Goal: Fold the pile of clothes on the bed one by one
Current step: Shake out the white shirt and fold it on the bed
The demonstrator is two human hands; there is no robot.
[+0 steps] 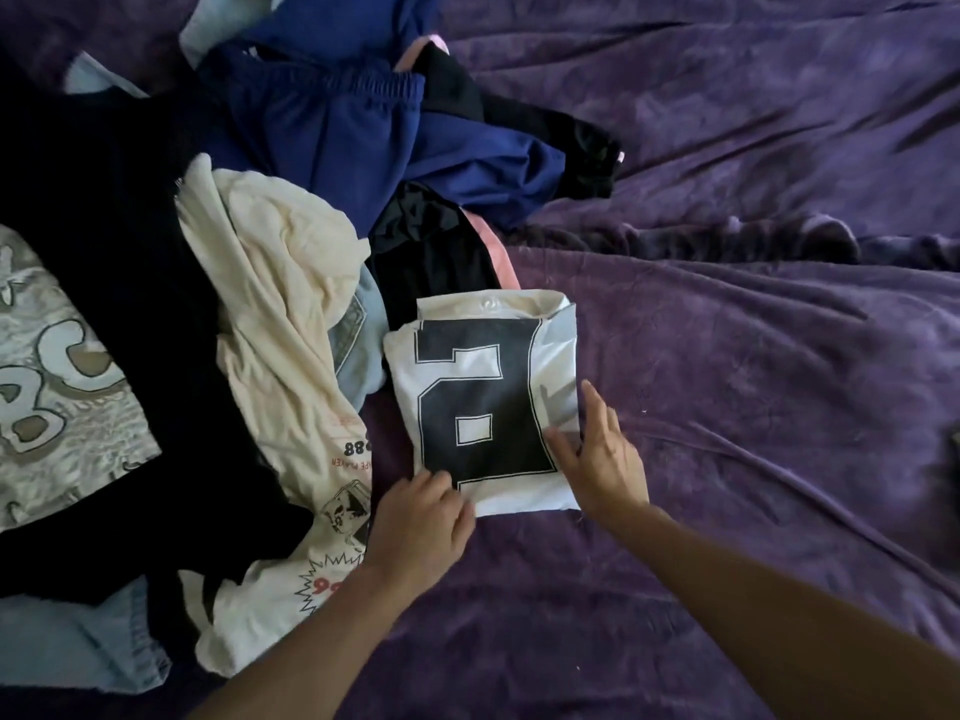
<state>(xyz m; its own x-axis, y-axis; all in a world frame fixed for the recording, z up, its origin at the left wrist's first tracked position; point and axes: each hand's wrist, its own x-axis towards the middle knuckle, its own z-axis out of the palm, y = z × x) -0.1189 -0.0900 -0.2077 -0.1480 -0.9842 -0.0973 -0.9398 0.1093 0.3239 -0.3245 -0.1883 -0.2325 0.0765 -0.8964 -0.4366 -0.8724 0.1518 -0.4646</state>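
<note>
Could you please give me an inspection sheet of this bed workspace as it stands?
Surface: purple bed cover, wrinkled.
Job's things: folded white shirt with a black number, lying flat on the cover; unfolded pile to its left holds a cream shirt, blue garment, black garment and light blue garment.
Clutter: nothing seen.
Hands: left hand touches the folded shirt's near-left corner; right hand lies open along its right edge.
Cables: nothing seen.
Surroundings: only the bed is in view.
</note>
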